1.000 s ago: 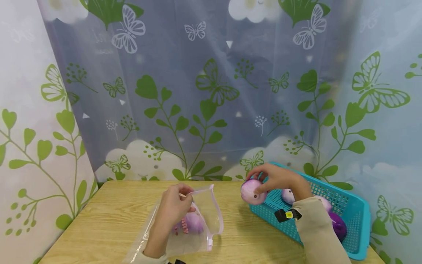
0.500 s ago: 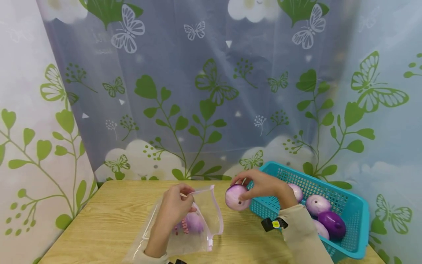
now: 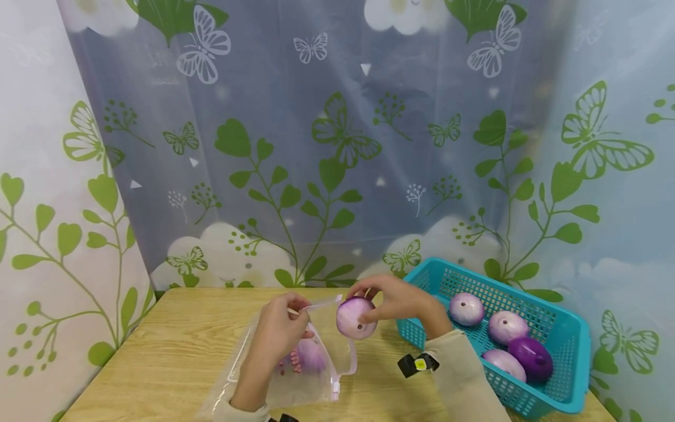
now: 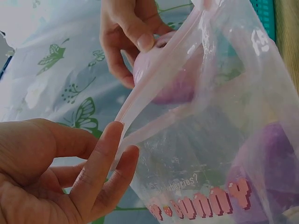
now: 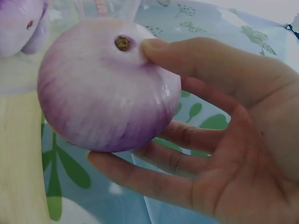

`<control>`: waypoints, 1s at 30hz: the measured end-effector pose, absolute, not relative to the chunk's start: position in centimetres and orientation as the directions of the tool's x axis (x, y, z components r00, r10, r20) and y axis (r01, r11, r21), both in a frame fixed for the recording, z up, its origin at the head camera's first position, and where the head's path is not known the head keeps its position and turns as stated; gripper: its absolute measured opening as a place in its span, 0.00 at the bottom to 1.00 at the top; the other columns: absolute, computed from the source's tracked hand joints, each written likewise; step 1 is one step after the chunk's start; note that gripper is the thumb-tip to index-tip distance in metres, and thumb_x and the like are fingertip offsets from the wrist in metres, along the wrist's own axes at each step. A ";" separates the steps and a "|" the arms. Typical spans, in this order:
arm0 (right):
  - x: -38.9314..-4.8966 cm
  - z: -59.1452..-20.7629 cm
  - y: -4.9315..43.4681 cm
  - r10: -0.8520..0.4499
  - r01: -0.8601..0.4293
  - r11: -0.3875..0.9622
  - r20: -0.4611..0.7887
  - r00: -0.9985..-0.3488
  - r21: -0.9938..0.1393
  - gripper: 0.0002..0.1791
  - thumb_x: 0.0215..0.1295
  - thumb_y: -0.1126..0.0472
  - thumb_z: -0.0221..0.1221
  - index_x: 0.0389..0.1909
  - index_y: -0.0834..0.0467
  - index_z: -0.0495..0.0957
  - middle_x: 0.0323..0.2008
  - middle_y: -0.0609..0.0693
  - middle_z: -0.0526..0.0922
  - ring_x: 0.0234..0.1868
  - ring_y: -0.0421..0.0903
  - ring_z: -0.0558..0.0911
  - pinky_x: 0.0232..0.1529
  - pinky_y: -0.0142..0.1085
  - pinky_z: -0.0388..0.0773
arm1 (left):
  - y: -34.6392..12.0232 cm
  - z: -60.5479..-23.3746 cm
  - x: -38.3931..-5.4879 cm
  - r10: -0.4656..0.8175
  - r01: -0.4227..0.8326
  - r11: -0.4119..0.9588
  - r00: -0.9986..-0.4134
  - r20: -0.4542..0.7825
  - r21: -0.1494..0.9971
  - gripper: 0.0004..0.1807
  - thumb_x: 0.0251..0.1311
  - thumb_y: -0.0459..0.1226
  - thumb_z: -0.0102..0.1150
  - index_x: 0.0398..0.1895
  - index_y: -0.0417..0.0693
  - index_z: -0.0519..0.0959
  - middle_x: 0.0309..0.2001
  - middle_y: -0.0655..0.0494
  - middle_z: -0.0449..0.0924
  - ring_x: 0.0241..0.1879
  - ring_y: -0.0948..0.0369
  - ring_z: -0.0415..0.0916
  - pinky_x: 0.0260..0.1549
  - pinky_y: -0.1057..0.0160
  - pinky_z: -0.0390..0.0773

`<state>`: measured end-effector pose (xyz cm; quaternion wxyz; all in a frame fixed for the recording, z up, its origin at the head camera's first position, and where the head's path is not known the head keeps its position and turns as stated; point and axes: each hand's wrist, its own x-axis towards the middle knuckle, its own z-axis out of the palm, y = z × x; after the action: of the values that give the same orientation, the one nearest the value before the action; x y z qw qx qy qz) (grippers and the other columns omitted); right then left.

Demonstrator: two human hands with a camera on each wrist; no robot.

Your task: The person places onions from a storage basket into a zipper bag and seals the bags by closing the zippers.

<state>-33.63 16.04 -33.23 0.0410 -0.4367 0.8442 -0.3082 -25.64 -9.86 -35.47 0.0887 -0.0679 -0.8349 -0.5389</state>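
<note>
A pale purple onion (image 3: 352, 318) with a brown root spot is held by my right hand (image 3: 392, 302), thumb on one side and fingers around the other. It sits at the mouth of a clear zip bag (image 3: 316, 387) with a pink edge and a slider. My left hand (image 3: 276, 331) pinches the bag's rim, keeping the mouth spread. Inside the bag lies a purple onion (image 4: 266, 172), partly behind pink lettering. In the left wrist view the held onion (image 4: 173, 70) shows through the film.
A turquoise basket (image 3: 572, 351) stands on the right of the wooden table (image 3: 174, 334). Several onions lie in it, one dark purple onion (image 3: 531, 358) among pale ones. A patterned curtain (image 3: 295, 176) hangs right behind the table.
My right hand has carried the onion left from above the basket to the bag's mouth. The onions in the basket have come into fuller view. My left hand and the bag stay put.
</note>
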 end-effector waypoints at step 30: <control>-32.5 -35.7 10.0 -0.662 -0.704 0.529 0.289 -0.692 -0.473 0.18 0.64 0.60 0.71 0.52 0.61 0.81 0.43 0.55 0.88 0.44 0.50 0.88 0.44 0.33 0.87 | -10.1 -35.5 -25.8 -0.022 0.195 0.425 -0.974 0.226 0.884 0.13 0.63 0.26 0.56 0.49 0.32 0.82 0.45 0.37 0.82 0.24 0.62 0.85 0.22 0.64 0.87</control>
<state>-32.46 10.02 -35.68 -0.0366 -0.3909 0.8737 -0.2873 -25.79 -10.12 -35.48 0.1019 -0.0517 -0.8378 -0.5338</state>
